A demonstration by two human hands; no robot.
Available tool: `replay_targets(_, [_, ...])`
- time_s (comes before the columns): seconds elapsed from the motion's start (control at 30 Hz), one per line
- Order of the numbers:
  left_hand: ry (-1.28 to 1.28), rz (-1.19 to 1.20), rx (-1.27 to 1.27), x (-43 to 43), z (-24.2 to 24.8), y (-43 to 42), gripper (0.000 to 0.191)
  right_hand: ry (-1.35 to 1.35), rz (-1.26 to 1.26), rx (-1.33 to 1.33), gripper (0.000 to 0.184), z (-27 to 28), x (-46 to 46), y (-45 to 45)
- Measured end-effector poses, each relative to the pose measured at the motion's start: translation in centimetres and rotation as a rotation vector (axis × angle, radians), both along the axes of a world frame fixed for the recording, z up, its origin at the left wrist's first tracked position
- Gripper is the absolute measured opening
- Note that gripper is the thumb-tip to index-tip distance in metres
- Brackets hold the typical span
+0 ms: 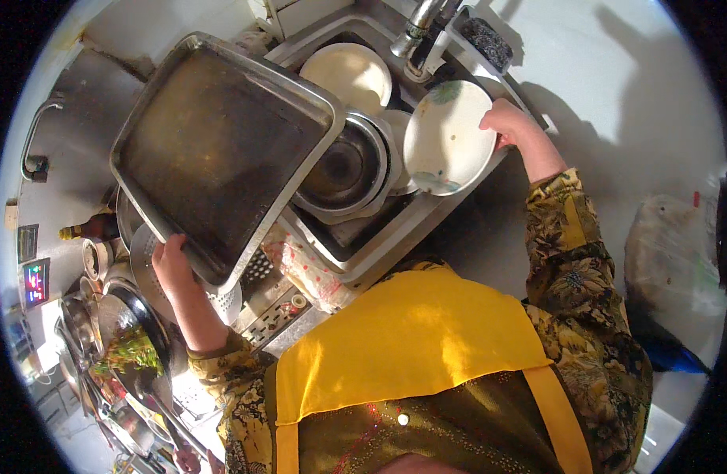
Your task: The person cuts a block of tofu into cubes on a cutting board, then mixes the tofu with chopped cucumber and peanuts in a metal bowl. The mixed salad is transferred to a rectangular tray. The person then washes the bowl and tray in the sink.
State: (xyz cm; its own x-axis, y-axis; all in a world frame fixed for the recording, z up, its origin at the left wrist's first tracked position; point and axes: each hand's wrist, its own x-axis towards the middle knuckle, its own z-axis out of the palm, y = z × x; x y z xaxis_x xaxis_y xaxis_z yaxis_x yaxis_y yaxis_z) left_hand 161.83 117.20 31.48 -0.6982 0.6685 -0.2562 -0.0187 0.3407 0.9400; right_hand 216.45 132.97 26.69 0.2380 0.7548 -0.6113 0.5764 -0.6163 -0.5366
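Note:
My left hand [175, 266] grips the near-left rim of a large rectangular metal tray [221, 148]. The tray is tilted and covers the left part of the sink [372, 266]. In my right hand [511, 127] is a white oval dish [449, 139] with green leaf patterns, held by its right rim above the sink's right side. Between tray and dish, metal bowls [342, 169] sit nested in the sink, partly hidden by the tray. Behind them rests a round cream-coloured dish [348, 74].
A faucet [419, 35] rises behind the sink, beside a holder with a dark scouring pad [485, 44]. At left stand a perforated metal colander [147, 266], a brown bottle [94, 228] and a wok [135, 349] with green food. Another person's hand [187, 459] shows at the lower left.

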Motion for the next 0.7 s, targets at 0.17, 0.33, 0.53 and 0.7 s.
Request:
replay_targets(0.17, [-0.006,-0.002,-0.008,1.0,0.4,1.0,0.018,-0.109,0.045,0.100,0.029,-0.7,-2.3,0.4])
replay_targets(0.33, [-0.030,-0.026,-0.029,2.3,0.4,1.9,0.016,-0.063,0.072,0.012,0.034,-10.9,-2.9,1.0])
replay_targets(0.53, [-0.012,0.019,0.007,4.1,1.7,1.6,0.014,-0.591,0.620,0.157,0.044,-14.9,-5.1,0.9])
replay_targets(0.7, [0.083,0.042,-0.037,3.7,1.8,2.3,0.016,-0.725,0.796,0.413,0.020,-16.8,-7.8,2.7])
